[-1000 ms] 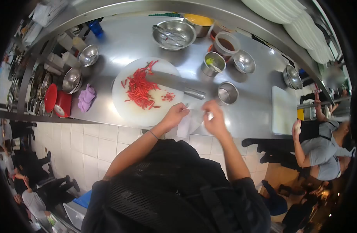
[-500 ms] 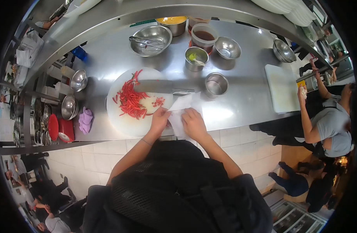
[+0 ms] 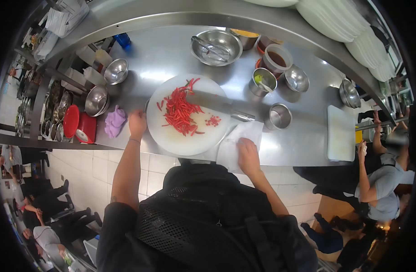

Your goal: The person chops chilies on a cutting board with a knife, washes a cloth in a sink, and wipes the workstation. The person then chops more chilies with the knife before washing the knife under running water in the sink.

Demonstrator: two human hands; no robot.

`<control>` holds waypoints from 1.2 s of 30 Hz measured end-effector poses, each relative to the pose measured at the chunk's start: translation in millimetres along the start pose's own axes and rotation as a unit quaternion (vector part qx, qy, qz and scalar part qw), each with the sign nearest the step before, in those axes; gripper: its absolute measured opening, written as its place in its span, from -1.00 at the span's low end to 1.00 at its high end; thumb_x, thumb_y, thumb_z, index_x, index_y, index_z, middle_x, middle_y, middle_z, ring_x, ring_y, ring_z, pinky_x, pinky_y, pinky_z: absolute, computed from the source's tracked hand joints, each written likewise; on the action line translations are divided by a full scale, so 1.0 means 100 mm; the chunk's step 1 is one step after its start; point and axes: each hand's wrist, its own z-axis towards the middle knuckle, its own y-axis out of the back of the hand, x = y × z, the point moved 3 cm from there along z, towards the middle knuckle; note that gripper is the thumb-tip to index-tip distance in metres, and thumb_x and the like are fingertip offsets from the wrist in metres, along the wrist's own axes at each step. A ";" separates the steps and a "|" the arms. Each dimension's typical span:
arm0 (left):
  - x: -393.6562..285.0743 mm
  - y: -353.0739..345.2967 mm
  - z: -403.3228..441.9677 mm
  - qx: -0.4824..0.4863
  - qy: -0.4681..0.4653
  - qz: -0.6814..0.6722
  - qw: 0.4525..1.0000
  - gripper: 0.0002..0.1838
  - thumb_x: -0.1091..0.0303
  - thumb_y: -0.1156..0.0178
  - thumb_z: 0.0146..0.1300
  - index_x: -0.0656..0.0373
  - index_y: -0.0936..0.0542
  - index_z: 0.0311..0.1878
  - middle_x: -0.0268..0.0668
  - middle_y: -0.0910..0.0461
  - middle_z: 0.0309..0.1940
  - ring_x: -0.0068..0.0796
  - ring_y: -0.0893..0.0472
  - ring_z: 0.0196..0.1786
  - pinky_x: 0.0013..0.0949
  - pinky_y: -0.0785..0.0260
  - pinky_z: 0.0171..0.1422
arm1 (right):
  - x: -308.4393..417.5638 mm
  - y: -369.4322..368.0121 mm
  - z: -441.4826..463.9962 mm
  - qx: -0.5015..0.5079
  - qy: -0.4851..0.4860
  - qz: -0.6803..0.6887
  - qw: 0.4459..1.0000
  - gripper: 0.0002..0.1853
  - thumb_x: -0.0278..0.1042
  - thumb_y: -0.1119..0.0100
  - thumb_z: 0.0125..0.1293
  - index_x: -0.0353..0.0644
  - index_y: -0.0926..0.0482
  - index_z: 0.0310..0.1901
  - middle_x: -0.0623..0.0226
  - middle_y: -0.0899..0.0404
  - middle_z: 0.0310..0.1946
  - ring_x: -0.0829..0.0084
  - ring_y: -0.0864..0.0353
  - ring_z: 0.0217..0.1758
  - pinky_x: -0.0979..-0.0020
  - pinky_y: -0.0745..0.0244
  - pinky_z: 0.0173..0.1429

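Note:
My right hand [image 3: 247,155] has its fingers bent and pressed on a white cloth [image 3: 227,153], perhaps paper, which lies at the counter's front edge beside the cutting board. To the left of the round white cutting board [image 3: 171,143], my left hand [image 3: 137,123] is close to the rim, fingers loosely bent, with nothing visible in it. A heap of red chillies [image 3: 178,111] covers the board's middle, and a small pile of chopped chilli [image 3: 213,121] lies to its right. Across the board's right side rests a knife [image 3: 242,115], handle overhanging the rim.
A purple cloth [image 3: 114,122] and a red scale [image 3: 85,129] are left of my left hand. Steel bowls [image 3: 216,47], a steel pot [image 3: 279,116] and a sauce tub [image 3: 278,58] stand behind. Another board [image 3: 340,133] lies right, near a person [image 3: 382,181].
My left hand has let go of the white cloth and moved left past the board. My right hand stays on the cloth. The view has shifted, so the counter appears farther right.

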 end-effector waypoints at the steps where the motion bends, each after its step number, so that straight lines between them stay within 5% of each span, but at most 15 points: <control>1: -0.02 -0.01 0.03 0.028 0.027 -0.010 0.999 -0.80 0.35 -0.23 0.21 0.24 -0.68 -0.17 -0.02 -0.69 -0.24 0.03 -0.64 -0.11 -0.08 -0.49 0.03 | 0.01 -0.07 0.02 -0.020 0.012 -0.004 1.000 -0.70 -0.57 -0.24 0.11 -0.26 -0.57 -0.06 -0.04 -0.45 0.21 -0.06 -0.40 0.33 0.00 -0.36 0.33; 5: -0.13 0.06 0.18 0.091 0.094 -0.007 0.991 -0.80 0.30 -0.23 0.16 0.23 -0.72 -0.27 0.01 -0.72 -0.29 0.07 -0.70 -0.13 -0.02 -0.53 0.02 | 0.05 -0.14 0.02 -0.036 -0.015 -0.015 0.999 -0.67 -0.44 -0.28 0.22 -0.27 -0.56 0.04 -0.06 -0.39 0.31 -0.12 -0.31 0.44 -0.06 -0.25 0.47; 13: 0.28 0.11 0.70 0.109 0.034 0.047 0.992 -0.80 0.30 -0.23 0.09 0.19 -0.72 -0.30 0.04 -0.71 -0.32 0.16 -0.69 -0.14 0.03 -0.53 -0.01 | 0.12 -0.11 0.06 -0.027 -0.080 -0.038 0.996 -0.48 -0.15 -0.33 0.27 -0.18 -0.51 0.21 -0.07 -0.26 0.45 -0.18 -0.20 0.52 -0.14 -0.12 0.53; 22: 1.34 0.12 1.25 0.080 0.044 0.100 0.991 -0.73 0.39 -0.14 0.17 0.21 -0.67 -0.08 0.09 -0.68 -0.11 0.17 -0.64 0.02 0.05 -0.48 0.12 | 0.18 -0.27 0.14 0.017 -0.163 -0.133 0.978 -0.22 0.28 -0.22 0.28 -0.16 -0.44 0.36 -0.05 -0.10 0.56 -0.14 0.04 0.64 -0.21 0.15 0.62; 23: 1.14 0.19 1.18 0.084 0.041 0.097 0.991 -0.73 0.39 -0.14 0.17 0.21 -0.67 -0.08 0.09 -0.68 -0.11 0.17 -0.64 0.02 0.05 -0.48 0.12 | 0.18 -0.29 0.18 0.014 -0.181 -0.148 0.972 -0.16 0.34 -0.20 0.27 -0.16 -0.41 0.38 -0.05 -0.08 0.57 -0.13 0.06 0.65 -0.21 0.17 0.62; 25: 0.25 0.57 0.91 -0.071 0.007 0.036 0.997 -0.71 0.40 -0.15 0.22 0.26 -0.63 -0.02 0.05 -0.65 -0.09 0.10 -0.63 0.02 0.02 -0.47 0.15 | 0.20 -0.35 0.30 0.008 -0.208 -0.145 0.967 -0.12 0.37 -0.20 0.25 -0.18 -0.40 0.39 -0.06 -0.07 0.57 -0.13 0.07 0.65 -0.21 0.18 0.62; 27: -0.30 0.42 0.67 -0.099 -0.155 -0.060 0.981 -0.69 0.43 -0.18 0.26 0.28 -0.58 0.06 0.00 -0.61 -0.07 0.04 -0.62 0.00 -0.03 -0.46 0.15 | 0.24 -0.44 0.42 0.004 -0.234 -0.140 0.962 -0.09 0.40 -0.19 0.24 -0.20 -0.38 0.41 -0.06 -0.05 0.57 -0.12 0.08 0.66 -0.21 0.19 0.62; 29: -0.86 0.00 0.11 0.111 -0.160 -0.289 0.937 -0.72 0.63 -0.20 0.22 0.25 -0.61 0.01 -0.08 -0.62 -0.06 -0.08 -0.64 -0.01 -0.19 -0.49 0.14 | 0.26 -0.50 0.50 0.001 -0.236 -0.128 0.963 -0.09 0.36 -0.17 0.28 -0.24 -0.35 0.43 -0.08 -0.07 0.56 -0.11 0.06 0.65 -0.23 0.19 0.62; 31: -1.84 -0.01 -0.57 0.159 -0.386 -0.273 0.867 -0.75 0.54 -0.26 0.22 0.25 -0.61 -0.02 -0.10 -0.60 -0.01 -0.08 -0.61 0.12 -0.18 -0.47 0.25 | 0.23 -0.48 0.54 0.002 -0.220 -0.115 0.969 -0.16 0.28 -0.13 0.34 -0.26 -0.34 0.43 -0.07 -0.09 0.56 -0.11 0.04 0.65 -0.21 0.18 0.62; 33: -2.49 -0.04 -0.91 0.346 -0.384 -0.300 0.802 -0.68 0.39 -0.32 0.25 0.25 -0.63 0.06 -0.09 -0.56 0.12 -0.03 -0.52 0.23 -0.10 -0.40 0.35 | 0.14 -0.42 0.53 0.003 -0.203 -0.103 0.974 -0.23 0.19 -0.09 0.40 -0.28 -0.34 0.43 -0.07 -0.10 0.56 -0.10 0.03 0.65 -0.19 0.17 0.63; 36: -2.61 -0.49 -1.10 0.356 -0.397 -0.217 0.818 -0.47 0.28 -0.37 0.22 0.33 -0.52 0.21 -0.05 -0.45 0.29 0.00 -0.43 0.33 -0.13 -0.29 0.45 | -0.11 -0.27 0.39 -0.055 -0.180 0.029 0.982 -0.36 -0.01 0.01 0.49 -0.27 -0.31 0.44 -0.02 -0.11 0.56 -0.06 0.01 0.65 -0.13 0.14 0.64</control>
